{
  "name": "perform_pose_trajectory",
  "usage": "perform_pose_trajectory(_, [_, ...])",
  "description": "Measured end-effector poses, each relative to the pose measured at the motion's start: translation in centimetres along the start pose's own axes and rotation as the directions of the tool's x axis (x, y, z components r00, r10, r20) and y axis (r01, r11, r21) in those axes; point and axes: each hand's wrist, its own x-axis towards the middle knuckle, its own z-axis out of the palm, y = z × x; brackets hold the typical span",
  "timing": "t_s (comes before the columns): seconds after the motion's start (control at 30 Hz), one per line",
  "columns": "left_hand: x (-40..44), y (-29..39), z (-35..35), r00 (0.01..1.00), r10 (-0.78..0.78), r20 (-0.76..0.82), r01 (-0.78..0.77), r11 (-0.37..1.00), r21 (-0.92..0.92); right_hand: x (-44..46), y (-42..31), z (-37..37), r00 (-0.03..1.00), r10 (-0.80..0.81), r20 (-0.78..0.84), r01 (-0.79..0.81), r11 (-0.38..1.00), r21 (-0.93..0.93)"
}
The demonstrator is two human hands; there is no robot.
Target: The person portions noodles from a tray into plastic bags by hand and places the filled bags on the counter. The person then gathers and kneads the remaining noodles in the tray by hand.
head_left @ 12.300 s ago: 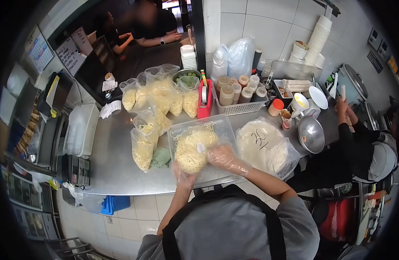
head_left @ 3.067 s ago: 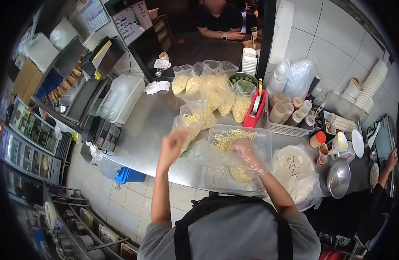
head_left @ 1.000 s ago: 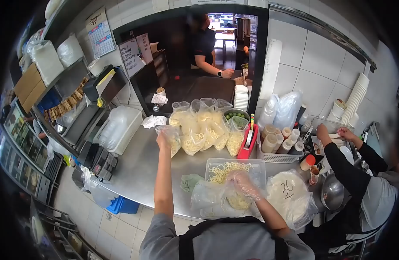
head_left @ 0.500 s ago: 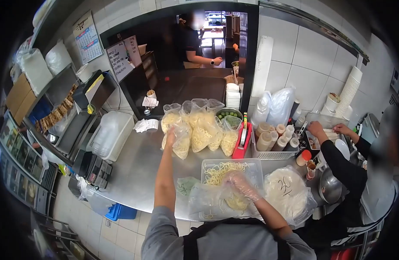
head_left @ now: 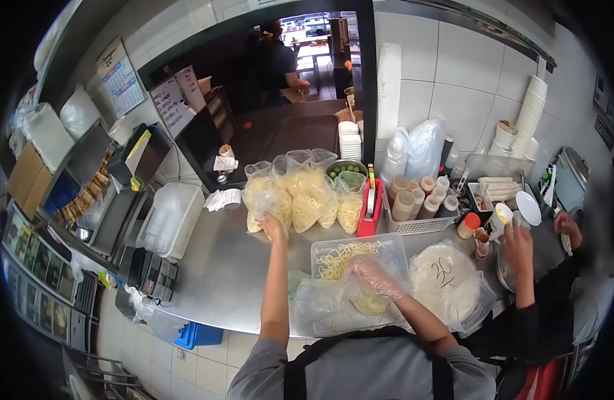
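Note:
My left hand (head_left: pixel 274 228) lies against the front of a clear bag of noodles (head_left: pixel 257 203) at the left end of a cluster of filled noodle bags (head_left: pixel 310 203). Its fingers look extended on the plastic, though the tips are partly hidden. My right hand (head_left: pixel 373 276), in a clear glove, is over a translucent tub (head_left: pixel 395 250) with loose yellow noodles (head_left: pixel 340 261). Its fingers are closed on a clear plastic bag (head_left: pixel 320 300), which droops over the tub's near side. Some noodles (head_left: pixel 368 304) show below that hand.
A red tape dispenser (head_left: pixel 369 212), a bowl of green citrus (head_left: pixel 345 169) and a basket of bottles (head_left: pixel 420 225) stand behind the tub. Right of it lies a bagged white stack marked 30 (head_left: pixel 447 273). A co-worker's hand (head_left: pixel 518 250) is at the far right.
My left hand has shifted toward me and slightly right along the noodle bags. My right hand stays at the tub. The co-worker's hands have come nearer, and the view has tilted slightly.

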Motion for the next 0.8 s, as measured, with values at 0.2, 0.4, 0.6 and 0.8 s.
perform_pose_trajectory(0.2, [-2.6, -0.8, 6.4, 0.986, 0.153, 0.069, -0.167, 0.860, 0.482, -0.1, 0.1, 0.2, 0.997, 0.041, 0.069, -0.041, 0.999, -0.008])
perform_pose_trajectory(0.4, [-1.3, 0.8, 0.0, 0.712, 0.076, 0.698, -0.300, 0.931, 0.205, -0.5, 2.4, -0.9, 0.982, -0.064, 0.178, 0.030, 0.982, 0.186])
perform_pose_trajectory(0.6, [-10.6, 4.1, -20.3, 0.831, 0.208, 0.516, -0.385, 0.885, 0.263, 0.5, 1.0, -3.5, 0.986, 0.076, 0.147, -0.110, 0.965, 0.237])
perform_pose_trajectory(0.8, [-19.6, 1.4, -21.7, 0.892, 0.183, 0.413, -0.192, 0.981, -0.020, 2.0, 1.2, -3.9, 0.970, 0.152, 0.189, -0.190, 0.961, 0.201])
